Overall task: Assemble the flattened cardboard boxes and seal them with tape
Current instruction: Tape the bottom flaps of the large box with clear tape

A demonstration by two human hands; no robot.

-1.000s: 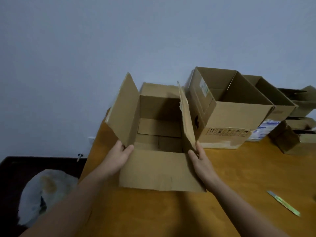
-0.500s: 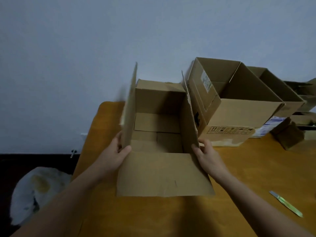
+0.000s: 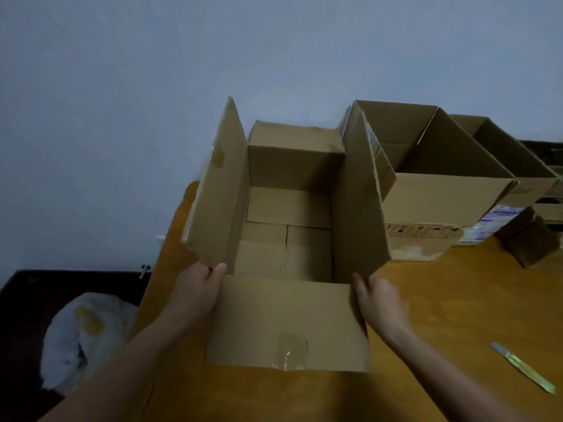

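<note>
An open brown cardboard box (image 3: 289, 208) stands on the orange table (image 3: 457, 300) in front of me. Its two side flaps stand up, and its near flap (image 3: 286, 324) lies flat toward me with old tape on its edge. The bottom flaps inside are folded shut. My left hand (image 3: 198, 293) holds the box's near left corner, thumb at the base of the left flap. My right hand (image 3: 377, 300) holds the near right corner below the right flap.
A larger open box (image 3: 441, 202) stands right behind, touching the right flap, with more boxes (image 3: 518, 166) beyond it. A green-handled cutter (image 3: 524, 371) lies at the table's right. Left of the table are a dark surface and a white bag (image 3: 82, 336).
The box has come closer to me and sits more upright. Its left flap swung from splayed out to standing. Both hands stayed at the near corners.
</note>
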